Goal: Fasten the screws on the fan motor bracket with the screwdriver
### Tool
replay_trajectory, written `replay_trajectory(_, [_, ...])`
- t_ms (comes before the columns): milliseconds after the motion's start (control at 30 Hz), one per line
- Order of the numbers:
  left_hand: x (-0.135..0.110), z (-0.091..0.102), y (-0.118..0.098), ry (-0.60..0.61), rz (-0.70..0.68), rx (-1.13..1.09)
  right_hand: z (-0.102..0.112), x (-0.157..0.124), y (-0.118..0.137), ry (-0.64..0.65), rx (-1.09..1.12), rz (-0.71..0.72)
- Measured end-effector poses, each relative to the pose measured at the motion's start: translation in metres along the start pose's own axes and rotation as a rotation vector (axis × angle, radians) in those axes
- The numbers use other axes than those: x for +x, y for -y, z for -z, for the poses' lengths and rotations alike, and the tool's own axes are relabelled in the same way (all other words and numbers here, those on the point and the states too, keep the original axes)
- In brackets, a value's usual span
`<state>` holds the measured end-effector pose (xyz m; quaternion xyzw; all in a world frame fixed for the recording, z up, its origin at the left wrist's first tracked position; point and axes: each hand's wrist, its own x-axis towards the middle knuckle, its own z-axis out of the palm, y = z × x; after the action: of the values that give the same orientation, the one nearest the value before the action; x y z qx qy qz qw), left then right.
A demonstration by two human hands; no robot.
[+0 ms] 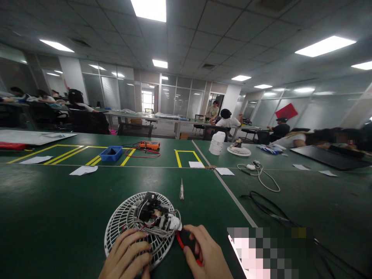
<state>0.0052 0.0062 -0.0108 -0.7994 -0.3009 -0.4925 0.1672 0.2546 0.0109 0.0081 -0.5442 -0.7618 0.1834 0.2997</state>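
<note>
A round white fan grille (116, 217) lies on the green table, with a black motor assembly (151, 207) and a tangle of grey and red wires (165, 233) on top. Across the grille's near left part rests my left hand (128, 254), fingers stretched out and slightly apart; its thumb is partly hidden. My right hand (207, 254) is closed around a tool with red-and-black handles (187, 241), beside the grille's right edge. The tool's working end is not clear against the wires. Beyond the grille lies a clear-handled screwdriver (181, 192), its tip pointing away.
Farther back are a blue bin (111, 154), an orange multimeter (149, 145) with red leads, a white cylindrical part (217, 143) and another fan grille (238, 151). Cables (270, 211) lie to the right, near a pixelated patch with a bright pink edge. Several people sit beyond.
</note>
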Motion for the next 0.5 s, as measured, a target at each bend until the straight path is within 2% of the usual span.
replay_trajectory(200, [0.009, 0.000, -0.002, -0.027, -0.002, -0.010, 0.000, 0.000, -0.001, 0.062, -0.069, -0.061])
replay_trajectory(500, [0.012, -0.001, -0.002, -0.043, -0.013, 0.027, -0.005, -0.004, -0.016, 0.027, -0.069, -0.072])
